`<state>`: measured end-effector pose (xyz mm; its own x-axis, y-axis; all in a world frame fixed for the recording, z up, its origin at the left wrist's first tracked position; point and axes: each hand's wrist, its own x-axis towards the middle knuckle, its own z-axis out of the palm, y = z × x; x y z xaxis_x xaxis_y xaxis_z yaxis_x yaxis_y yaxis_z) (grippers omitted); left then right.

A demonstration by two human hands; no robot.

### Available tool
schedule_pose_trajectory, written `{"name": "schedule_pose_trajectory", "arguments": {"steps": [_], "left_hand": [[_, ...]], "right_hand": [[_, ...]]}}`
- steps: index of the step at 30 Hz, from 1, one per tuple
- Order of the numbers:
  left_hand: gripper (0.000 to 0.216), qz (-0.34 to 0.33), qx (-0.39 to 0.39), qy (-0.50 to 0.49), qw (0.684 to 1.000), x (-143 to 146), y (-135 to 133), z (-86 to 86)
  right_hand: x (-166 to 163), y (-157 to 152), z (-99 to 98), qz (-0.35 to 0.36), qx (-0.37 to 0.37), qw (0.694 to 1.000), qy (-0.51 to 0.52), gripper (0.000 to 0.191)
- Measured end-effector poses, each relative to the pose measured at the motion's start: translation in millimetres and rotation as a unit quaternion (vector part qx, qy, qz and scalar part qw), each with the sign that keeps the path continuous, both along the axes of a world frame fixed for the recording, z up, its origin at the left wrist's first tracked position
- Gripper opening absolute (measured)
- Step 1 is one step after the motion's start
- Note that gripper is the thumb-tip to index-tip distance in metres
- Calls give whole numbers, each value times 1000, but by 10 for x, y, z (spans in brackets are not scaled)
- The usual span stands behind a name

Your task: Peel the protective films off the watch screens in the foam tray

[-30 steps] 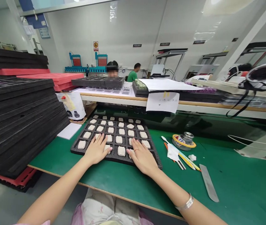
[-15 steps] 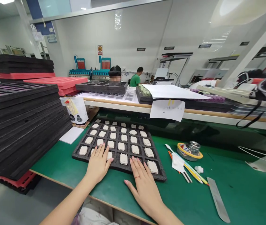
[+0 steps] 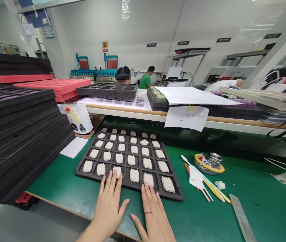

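A black foam tray (image 3: 126, 184) lies on the green work surface, its compartments holding rows of small white watch-case-shaped parts (image 3: 134, 175). My left hand (image 3: 109, 205) is at the tray's near edge, fingers stretched out, the fingertips by a white part in the front row. To its right, my right hand (image 3: 153, 211) reaches the same edge with straight fingers, their tips over the lower end of another front-row part. Neither hand holds anything. A ring is on one finger of the right hand.
Tall black foam trays (image 3: 19, 144) are stacked at the left beside a white card (image 3: 74, 147). On the right lie a tape roll (image 3: 199, 169), brush-like tools (image 3: 195, 176) and a metal strip (image 3: 242, 216). A shelf (image 3: 132, 112) spans behind; people sit beyond.
Both hands have drawn back toward me, uncovering front-row parts that the fingers hid before. The tray keeps its place on the table while the camera view has shifted slightly.
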<state>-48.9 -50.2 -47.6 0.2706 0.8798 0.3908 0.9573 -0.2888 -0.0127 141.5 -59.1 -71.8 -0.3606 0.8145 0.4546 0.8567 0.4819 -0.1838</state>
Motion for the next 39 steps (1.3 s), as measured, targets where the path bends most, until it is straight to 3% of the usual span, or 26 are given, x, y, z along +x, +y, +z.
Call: {"name": "schedule_pose_trajectory", "arguments": {"steps": [4,8,11,14,16,19,22,24,34,39], "left_hand": [[77,-47,-23,12,999,-53,14,127],[74,-90,-46,19,995,-153,212,508],[66,-93,-7,34,995,-185,583,869],[61,-94,-5,24,995,-182,1150,1051],[63,-59,-26,5,998,-180,1558,982],[70,-13,-42,-6,999,-183,2011,647],[68,0,-60,-3,998,-186,2164,291],[67,-5,-63,1,998,-188,2155,152],[68,6,-60,9,998,-155,2101,63],[64,7,-53,17,998,-83,1934,66]], "right_hand": [[104,64,82,39,-65,997,6,84],[164,299,521,76,-190,978,26,82],[90,681,909,95,-298,950,15,79],[-65,1180,1084,69,-299,952,-15,83],[-170,1501,1048,44,-280,959,-17,82],[-276,1848,863,3,-256,966,-19,81],[-307,1992,678,-11,-233,972,-24,79],[-302,2011,604,-7,-219,975,-27,77],[-270,1985,545,6,-209,977,-33,78],[-250,1830,567,38,-219,975,-26,71]]}}
